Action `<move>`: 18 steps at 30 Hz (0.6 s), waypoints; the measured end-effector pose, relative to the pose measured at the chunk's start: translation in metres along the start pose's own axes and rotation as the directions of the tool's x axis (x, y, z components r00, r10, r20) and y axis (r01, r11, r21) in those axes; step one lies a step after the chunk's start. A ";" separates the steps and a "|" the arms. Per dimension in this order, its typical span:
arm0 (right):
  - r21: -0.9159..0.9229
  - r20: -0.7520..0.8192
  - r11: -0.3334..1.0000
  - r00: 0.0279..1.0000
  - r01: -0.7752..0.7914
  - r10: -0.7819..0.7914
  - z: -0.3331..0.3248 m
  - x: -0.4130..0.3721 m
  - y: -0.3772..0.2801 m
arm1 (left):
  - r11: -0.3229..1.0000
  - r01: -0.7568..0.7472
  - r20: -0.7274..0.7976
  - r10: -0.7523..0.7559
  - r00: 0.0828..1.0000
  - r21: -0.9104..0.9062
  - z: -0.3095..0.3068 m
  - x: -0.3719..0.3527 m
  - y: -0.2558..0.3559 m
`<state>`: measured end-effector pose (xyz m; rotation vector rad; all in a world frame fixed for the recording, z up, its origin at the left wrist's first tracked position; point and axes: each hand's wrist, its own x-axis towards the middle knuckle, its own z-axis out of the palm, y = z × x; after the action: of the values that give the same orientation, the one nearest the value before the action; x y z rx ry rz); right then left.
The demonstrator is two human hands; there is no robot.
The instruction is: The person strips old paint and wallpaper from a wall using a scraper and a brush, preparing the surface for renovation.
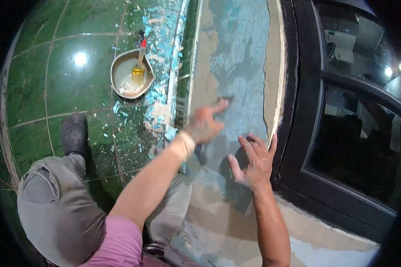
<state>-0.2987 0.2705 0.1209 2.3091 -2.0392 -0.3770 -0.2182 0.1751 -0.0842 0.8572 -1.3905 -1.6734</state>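
Observation:
My left hand, blurred by motion, is closed round a dark scraper-like tool. The tool's handle end shows below the palm, and a thin dark edge shows by the extended index finger. Under this hand lies a long ledge with patchy blue paint and grey-beige bare areas. To the right, my right hand rests on the same surface, palm down, fingers spread, with nothing in it. Pale dust marks its skin.
A pot with cloudy liquid and a yellow-bristled brush stands on green tiles. Paint flakes lie beside the ledge. A dark-framed glass door or window borders the right side. My shoe is at left.

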 end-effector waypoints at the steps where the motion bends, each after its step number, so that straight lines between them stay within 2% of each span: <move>1: 0.015 0.002 1.000 1.000 -0.012 0.012 0.003 -0.001 0.000 | 0.993 -0.074 -0.064 0.080 0.995 0.089 0.004 -0.003 -0.003; 2: 0.009 -0.011 1.000 1.000 -0.008 0.008 0.004 0.002 -0.001 | 0.976 -0.135 -0.105 0.154 0.983 0.169 0.010 -0.007 -0.008; 3: 0.000 -0.010 1.000 1.000 -0.007 0.007 0.002 0.004 -0.001 | 0.921 0.364 0.129 -0.348 0.929 -0.141 -0.020 0.014 0.020; 5: -0.010 -0.011 1.000 1.000 -0.004 0.004 0.002 -0.002 -0.001 | 0.891 0.418 0.223 -0.377 0.899 -0.177 -0.023 0.007 0.020; 8: 0.002 0.010 1.000 1.000 -0.014 0.014 0.001 0.001 -0.001 | 0.968 0.219 0.075 -0.211 0.975 -0.120 -0.015 0.005 -0.003; 10: -0.009 -0.012 1.000 1.000 -0.011 0.011 0.004 -0.002 0.001 | 0.948 0.296 0.048 -0.292 0.955 -0.119 -0.011 0.006 0.002; 12: -0.026 -0.012 1.000 1.000 -0.004 0.004 0.004 -0.002 0.000 | 0.899 0.425 0.187 -0.403 0.896 -0.101 -0.025 0.015 0.005; 14: -0.013 -0.008 1.000 1.000 0.012 -0.012 0.001 0.002 -0.002 | 0.880 0.457 0.268 -0.413 0.871 -0.128 -0.027 0.011 -0.003; 16: -0.005 -0.002 1.000 1.000 0.002 -0.002 0.002 0.002 -0.001 | 0.864 0.428 0.173 -0.394 0.903 -0.266 -0.020 0.009 -0.005; 18: -0.005 0.009 1.000 1.000 -0.008 0.008 0.002 -0.008 0.000 | 0.767 0.579 0.213 -0.538 0.815 -0.278 -0.025 0.024 -0.025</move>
<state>-0.2996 0.2782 0.1205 2.3001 -2.0490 -0.3926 -0.2115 0.1450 -0.1134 1.0499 -0.9149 -2.3727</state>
